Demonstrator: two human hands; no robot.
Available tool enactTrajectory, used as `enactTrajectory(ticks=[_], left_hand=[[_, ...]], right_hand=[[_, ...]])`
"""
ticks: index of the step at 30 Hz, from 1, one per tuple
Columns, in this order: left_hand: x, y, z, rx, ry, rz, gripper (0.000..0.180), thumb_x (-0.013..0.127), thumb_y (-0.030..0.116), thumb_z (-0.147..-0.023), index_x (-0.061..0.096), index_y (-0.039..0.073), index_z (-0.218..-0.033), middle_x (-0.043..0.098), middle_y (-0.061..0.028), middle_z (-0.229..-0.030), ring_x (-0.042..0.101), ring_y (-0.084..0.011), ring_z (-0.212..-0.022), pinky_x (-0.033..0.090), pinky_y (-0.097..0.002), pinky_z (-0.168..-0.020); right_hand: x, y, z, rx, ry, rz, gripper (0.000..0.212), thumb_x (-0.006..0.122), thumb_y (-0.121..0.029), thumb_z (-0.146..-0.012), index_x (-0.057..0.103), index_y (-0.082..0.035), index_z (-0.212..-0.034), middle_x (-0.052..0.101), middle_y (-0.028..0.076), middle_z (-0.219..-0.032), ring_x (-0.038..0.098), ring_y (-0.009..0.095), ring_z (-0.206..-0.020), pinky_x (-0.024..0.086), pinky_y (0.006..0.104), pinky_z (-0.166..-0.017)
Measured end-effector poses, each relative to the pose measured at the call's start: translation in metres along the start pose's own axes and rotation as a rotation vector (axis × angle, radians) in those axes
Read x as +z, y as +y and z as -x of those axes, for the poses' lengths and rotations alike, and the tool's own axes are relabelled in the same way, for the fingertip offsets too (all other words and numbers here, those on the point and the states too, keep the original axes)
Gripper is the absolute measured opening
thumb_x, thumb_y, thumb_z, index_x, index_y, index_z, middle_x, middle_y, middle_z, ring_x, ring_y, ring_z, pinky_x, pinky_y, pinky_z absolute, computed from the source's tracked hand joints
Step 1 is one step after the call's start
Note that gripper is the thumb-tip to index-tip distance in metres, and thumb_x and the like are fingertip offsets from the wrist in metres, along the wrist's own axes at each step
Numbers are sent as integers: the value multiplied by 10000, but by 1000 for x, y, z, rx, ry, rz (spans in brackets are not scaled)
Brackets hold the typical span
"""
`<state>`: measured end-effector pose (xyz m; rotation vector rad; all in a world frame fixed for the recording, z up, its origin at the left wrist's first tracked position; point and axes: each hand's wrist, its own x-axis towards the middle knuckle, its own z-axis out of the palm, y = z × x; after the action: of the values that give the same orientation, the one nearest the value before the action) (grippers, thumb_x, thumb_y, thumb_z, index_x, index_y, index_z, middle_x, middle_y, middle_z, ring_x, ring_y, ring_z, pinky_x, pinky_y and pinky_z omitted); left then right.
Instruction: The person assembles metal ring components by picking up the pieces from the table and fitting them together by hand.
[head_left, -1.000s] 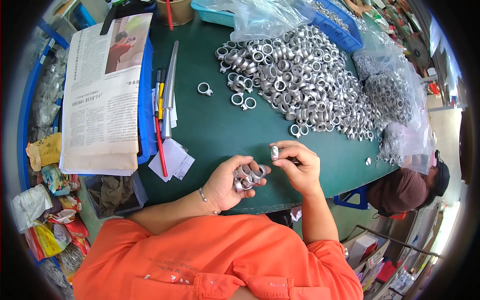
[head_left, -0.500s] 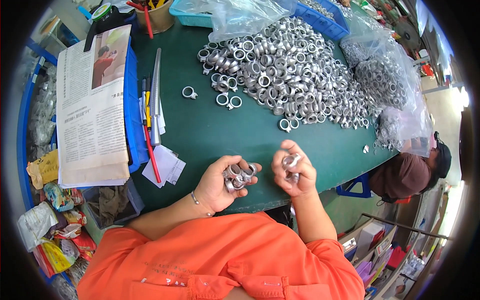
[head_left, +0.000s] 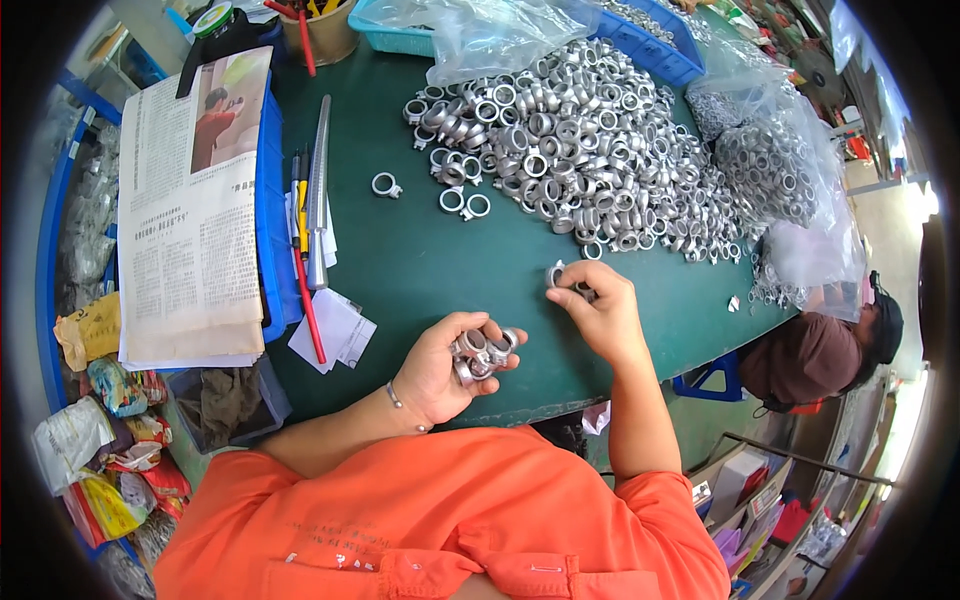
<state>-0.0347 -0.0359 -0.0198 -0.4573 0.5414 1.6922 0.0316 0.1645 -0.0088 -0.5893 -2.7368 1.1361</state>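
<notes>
Several silver rings sit in the left hand, fingers half curled round them; and the right hand, thumb and forefinger pinching one lugged grey ring; beyond, a shiny heap on the green table

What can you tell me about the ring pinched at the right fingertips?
The ring is silver-grey and looks metallic, with a round opening and a small lug at its upper edge. The right hand grips it between thumb and fingertip, tilted on edge, over the green tabletop; whether it touches that is unclear.
</notes>
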Motion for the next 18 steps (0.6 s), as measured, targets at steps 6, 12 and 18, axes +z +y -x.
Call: enactTrajectory(ticks=[6, 12, 18], left_hand=[[-1, 0, -1, 5, -5, -16, 276, 448, 270, -855, 554, 39, -748, 547, -157, -1013, 574, -214, -750, 453, -257, -475], [-3, 0, -1, 4, -5, -34, 276, 451, 277, -856, 553, 41, -756, 556, -150, -1010, 582, -222, -772, 460, -262, -480], [0, 0, -2, 140, -69, -22, 272, 443, 278, -861, 554, 51, -762, 544, -153, -1000, 572, -235, -752, 460, -273, -477]], right_hand=[[7, 0, 22, -211, -46, -818, 147, 672, 5, -721, 576, -19, -831, 603, 128, -942, 577, 164, -786, 468, 250, -673], [7, -11, 34, -21, -113, -1349, 330, 568, -109, -833, 437, -22, -1124, 590, 167, -903, 486, 119, -549, 383, 215, -457], [10, -4, 36, 358, -218, -1901, 249, 367, -201, -929, 492, -15, -1038, 519, 106, -691, 395, 137, -484, 290, 219, -371]])
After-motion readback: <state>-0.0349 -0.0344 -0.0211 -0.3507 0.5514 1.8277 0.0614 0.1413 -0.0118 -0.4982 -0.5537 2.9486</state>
